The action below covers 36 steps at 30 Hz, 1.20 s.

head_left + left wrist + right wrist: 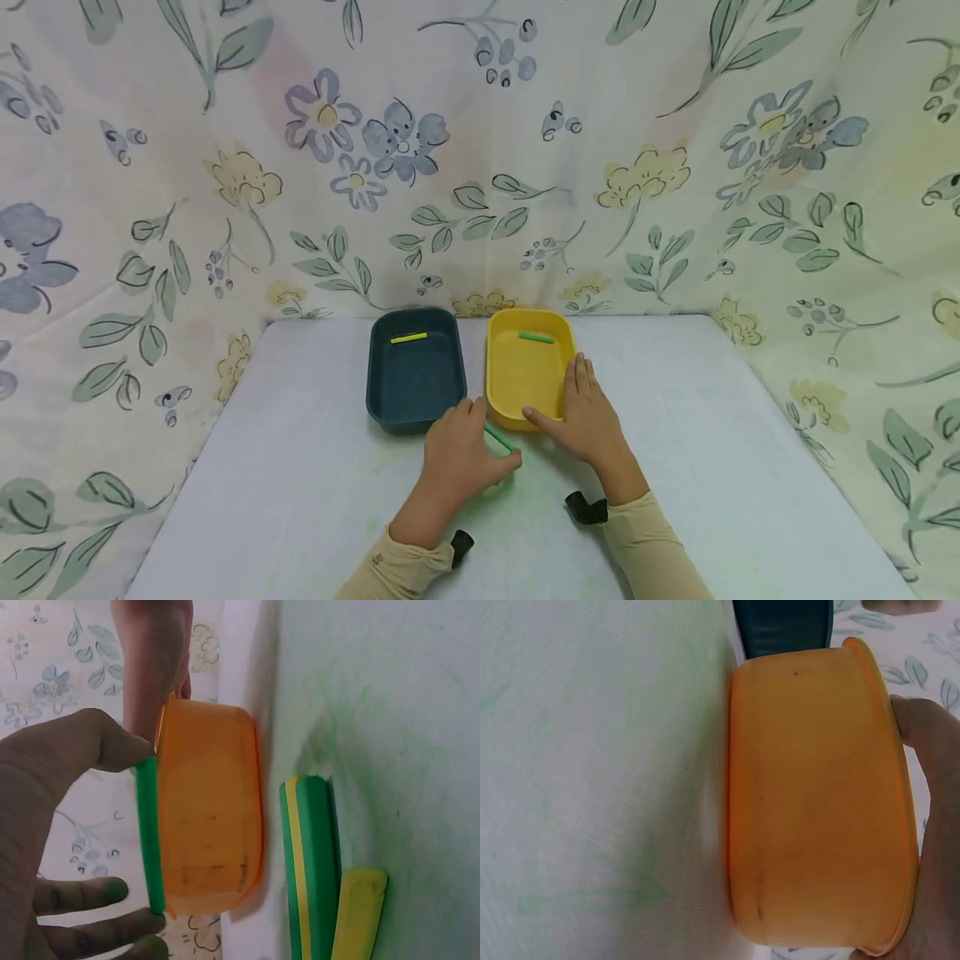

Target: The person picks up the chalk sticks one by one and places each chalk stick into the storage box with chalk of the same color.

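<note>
My left hand (461, 450) pinches a slim green chalk-like stick (148, 832) by its two ends, between thumb and fingertips. It is above the table, in front of the yellow tray (525, 379). Below that hand, green sticks (319, 855) and a yellow stick (360, 915) lie on the table; the hand hides them in the head view. My right hand (596, 421) rests on the yellow tray's near right corner, fingers straight along the right rim and thumb on the front rim. Inside the yellow tray lies a green stick (536, 337).
A dark blue tray (416, 396) stands left of the yellow one, with a yellow stick (408, 338) near its far end. Green smudges mark the white table (300, 483). Behind the table hangs a flowered cloth (480, 167).
</note>
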### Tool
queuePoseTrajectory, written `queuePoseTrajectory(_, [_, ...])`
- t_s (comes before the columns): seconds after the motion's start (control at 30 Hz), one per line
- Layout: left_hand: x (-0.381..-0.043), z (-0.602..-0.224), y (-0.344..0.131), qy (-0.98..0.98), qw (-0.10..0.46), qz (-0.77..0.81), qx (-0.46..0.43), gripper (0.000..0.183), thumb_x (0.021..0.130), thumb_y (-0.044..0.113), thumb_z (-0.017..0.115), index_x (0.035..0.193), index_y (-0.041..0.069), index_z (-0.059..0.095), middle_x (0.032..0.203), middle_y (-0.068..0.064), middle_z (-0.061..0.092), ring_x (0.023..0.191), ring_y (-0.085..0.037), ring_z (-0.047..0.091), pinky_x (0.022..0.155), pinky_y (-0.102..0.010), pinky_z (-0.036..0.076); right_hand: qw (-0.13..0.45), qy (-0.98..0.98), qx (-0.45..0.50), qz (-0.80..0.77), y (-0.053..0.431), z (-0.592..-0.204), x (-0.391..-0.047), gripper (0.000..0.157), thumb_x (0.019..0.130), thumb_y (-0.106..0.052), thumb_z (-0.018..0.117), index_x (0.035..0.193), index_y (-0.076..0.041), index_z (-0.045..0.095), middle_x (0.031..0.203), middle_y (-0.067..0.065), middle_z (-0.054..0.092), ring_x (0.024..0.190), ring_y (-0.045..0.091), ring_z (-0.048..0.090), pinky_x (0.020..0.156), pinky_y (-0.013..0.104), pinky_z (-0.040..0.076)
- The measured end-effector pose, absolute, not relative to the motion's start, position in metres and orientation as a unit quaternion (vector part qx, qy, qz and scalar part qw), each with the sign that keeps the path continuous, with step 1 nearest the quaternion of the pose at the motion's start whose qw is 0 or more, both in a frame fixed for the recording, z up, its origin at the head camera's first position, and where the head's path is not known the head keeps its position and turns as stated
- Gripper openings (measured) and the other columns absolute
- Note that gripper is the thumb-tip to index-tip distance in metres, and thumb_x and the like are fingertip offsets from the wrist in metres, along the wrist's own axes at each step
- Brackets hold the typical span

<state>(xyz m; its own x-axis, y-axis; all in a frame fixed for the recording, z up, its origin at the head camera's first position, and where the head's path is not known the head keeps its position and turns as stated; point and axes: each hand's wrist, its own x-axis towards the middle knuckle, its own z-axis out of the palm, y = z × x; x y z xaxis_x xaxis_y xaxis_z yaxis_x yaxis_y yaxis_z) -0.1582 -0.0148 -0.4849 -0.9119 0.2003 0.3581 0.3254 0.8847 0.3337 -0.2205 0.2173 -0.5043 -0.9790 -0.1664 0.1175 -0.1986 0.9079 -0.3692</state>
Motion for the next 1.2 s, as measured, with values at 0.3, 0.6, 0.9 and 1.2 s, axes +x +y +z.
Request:
queuePoseTrajectory(0.3, [-0.174,-0.478,-0.025,-0.929,0.173,-0.269,-0.184,0.068,0.073,0.053,0.091,0.121,0.011,0.067,0.105,-0.006,0.074,0.087,-0.019,0.065,0.073,-0.034,0.056,0.048,-0.975,0.097,0.193,0.22,-0.506,-0.223,0.13,0.089,-0.086,0.055,0.166,0.009,0.011,0.177,0.026,0.004,0.165,0.043,0.009,0.127,0.061,0.03])
queuePoseTrajectory(0.6, [-0.191,-0.477,-0.025,-0.93,0.167,-0.269,-0.187,0.065,0.075,0.051,0.091,0.12,0.011,0.067,0.102,-0.004,0.073,0.085,-0.018,0.064,0.072,-0.034,0.055,0.046,-0.974,0.096,0.198,0.22,-0.508,-0.222,0.13,0.09,-0.086,0.054,0.166,0.009,0.01,0.177,0.027,0.004,0.165,0.044,0.009,0.126,0.063,0.032])
queuePoseTrajectory(0.9, [-0.201,-0.476,-0.024,-0.925,0.143,-0.293,-0.195,0.059,0.081,0.04,0.088,0.126,0.008,0.069,0.108,-0.008,0.075,0.088,-0.02,0.061,0.074,-0.035,0.054,0.043,-0.976,0.095,0.191,0.22,-0.509,-0.222,0.13,0.09,-0.087,0.053,0.166,0.009,0.01,0.177,0.026,0.005,0.165,0.043,0.009,0.127,0.062,0.031])
queuePoseTrajectory(1.2, [-0.202,-0.476,-0.032,-0.915,0.133,-0.32,-0.208,0.053,0.09,0.035,0.084,0.134,0.01,0.068,0.132,-0.005,0.071,0.113,-0.025,0.065,0.097,-0.044,0.058,0.045,-0.978,0.096,0.182,0.219,-0.507,-0.222,0.129,0.09,-0.085,0.054,0.165,0.01,0.011,0.176,0.027,0.006,0.165,0.044,0.011,0.126,0.062,0.032])
